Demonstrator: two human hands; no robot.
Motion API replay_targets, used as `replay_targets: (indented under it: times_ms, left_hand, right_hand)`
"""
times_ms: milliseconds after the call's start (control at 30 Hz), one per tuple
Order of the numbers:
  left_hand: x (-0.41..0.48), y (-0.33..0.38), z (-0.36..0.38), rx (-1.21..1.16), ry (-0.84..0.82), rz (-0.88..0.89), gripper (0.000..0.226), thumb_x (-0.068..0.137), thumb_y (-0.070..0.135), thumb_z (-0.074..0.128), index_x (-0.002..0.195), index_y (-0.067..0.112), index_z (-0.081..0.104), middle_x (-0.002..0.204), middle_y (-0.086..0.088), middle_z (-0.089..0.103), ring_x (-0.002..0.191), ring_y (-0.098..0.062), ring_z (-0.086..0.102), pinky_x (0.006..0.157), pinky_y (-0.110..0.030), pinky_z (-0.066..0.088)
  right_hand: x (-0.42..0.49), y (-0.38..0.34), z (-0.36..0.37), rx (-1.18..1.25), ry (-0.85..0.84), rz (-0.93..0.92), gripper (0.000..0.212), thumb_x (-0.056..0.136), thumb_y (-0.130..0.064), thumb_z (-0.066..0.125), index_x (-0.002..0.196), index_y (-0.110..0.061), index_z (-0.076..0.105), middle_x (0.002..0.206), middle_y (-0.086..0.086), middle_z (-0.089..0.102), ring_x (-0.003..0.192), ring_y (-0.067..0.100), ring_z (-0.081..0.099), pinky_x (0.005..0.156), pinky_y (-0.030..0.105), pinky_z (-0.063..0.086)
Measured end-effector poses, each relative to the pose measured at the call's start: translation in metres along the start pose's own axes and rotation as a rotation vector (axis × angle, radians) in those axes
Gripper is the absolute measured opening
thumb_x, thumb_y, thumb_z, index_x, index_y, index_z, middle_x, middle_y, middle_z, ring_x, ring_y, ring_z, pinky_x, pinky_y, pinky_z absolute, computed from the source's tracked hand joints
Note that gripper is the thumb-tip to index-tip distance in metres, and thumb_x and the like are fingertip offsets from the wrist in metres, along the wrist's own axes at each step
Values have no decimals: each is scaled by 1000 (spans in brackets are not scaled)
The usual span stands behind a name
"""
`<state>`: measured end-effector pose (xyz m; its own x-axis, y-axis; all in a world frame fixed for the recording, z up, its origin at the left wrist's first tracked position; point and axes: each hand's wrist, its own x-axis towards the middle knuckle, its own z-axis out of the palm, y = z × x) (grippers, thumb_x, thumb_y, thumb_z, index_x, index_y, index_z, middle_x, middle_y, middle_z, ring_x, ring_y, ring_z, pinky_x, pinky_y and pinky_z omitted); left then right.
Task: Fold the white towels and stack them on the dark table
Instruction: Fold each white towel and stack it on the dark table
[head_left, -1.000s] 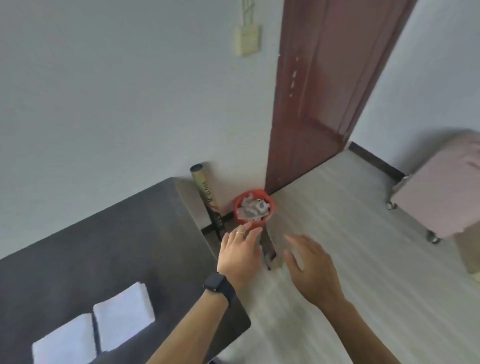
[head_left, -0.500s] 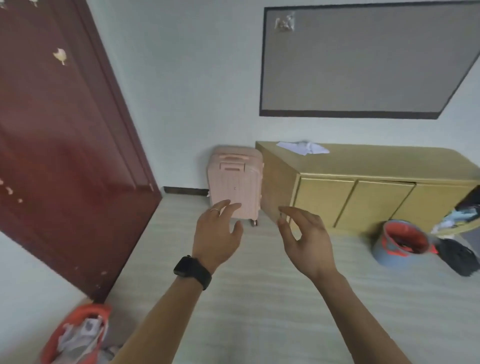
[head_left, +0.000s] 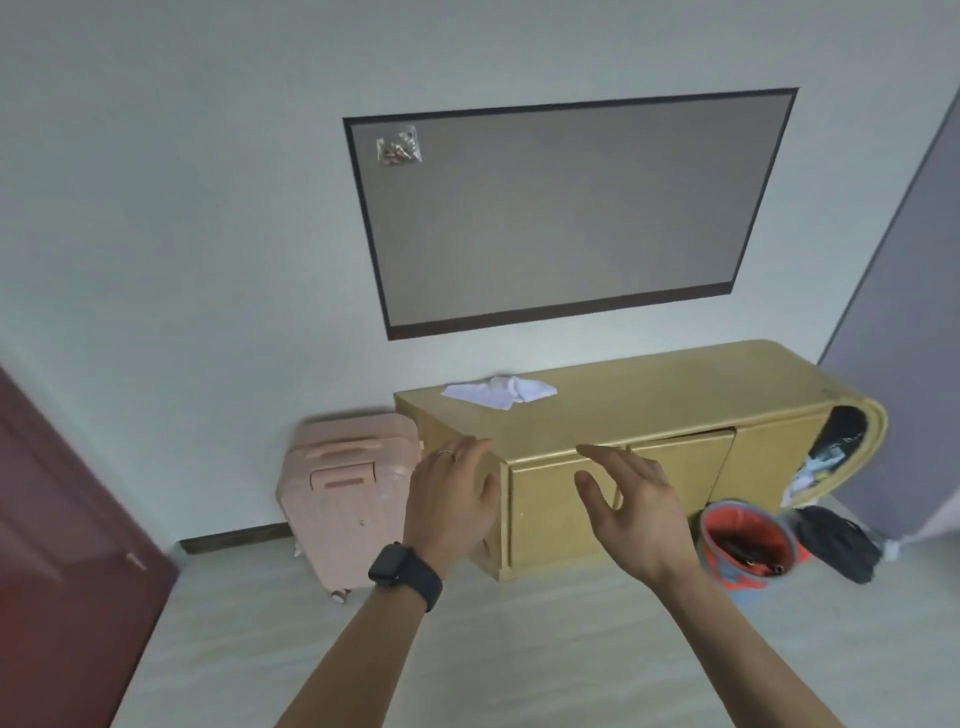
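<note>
A crumpled white towel (head_left: 500, 391) lies on the left part of the yellow cabinet's top (head_left: 649, 395). My left hand (head_left: 453, 501), with a ring and a black watch on the wrist, is raised in front of the cabinet's left corner with relaxed fingers and holds nothing. My right hand (head_left: 631, 506) is raised beside it, fingers spread, also holding nothing. Both hands are in the air, well short of the towel. The dark table is out of view.
A pink suitcase (head_left: 345, 486) stands left of the cabinet against the wall. A red-lined bucket (head_left: 748, 543) and a black bag (head_left: 836, 543) sit on the floor at the right. A dark red door (head_left: 57, 540) is at the left, a grey panel (head_left: 571, 208) on the wall.
My view has swung from the dark table with two folded towels, past the door, to the yellow cabinet, which is now closer. Both hands stay raised and hold nothing.
</note>
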<state>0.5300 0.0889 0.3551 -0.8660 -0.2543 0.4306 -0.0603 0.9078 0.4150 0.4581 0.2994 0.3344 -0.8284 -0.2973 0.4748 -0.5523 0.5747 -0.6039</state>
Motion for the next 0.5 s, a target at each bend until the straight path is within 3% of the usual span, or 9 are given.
replay_targets:
  times_ms: [267, 500]
  left_hand:
    - [150, -35, 95, 72, -158, 23, 33, 91, 27, 56, 124, 23, 61, 125, 4, 65, 116, -21, 59, 96, -37, 47]
    - [260, -35, 202, 98, -267, -62, 30, 94, 31, 50, 122, 23, 59, 124, 4, 62, 115, -22, 56, 99, -34, 39]
  right_hand:
    - [119, 91, 48, -30, -4, 118, 30, 92, -31, 68, 123, -35, 67, 120, -17, 66, 115, 21, 55, 91, 43, 52]
    - [226, 203, 92, -35, -79, 149, 30, 92, -35, 67, 122, -35, 67, 121, -14, 67, 114, 21, 57, 90, 43, 52]
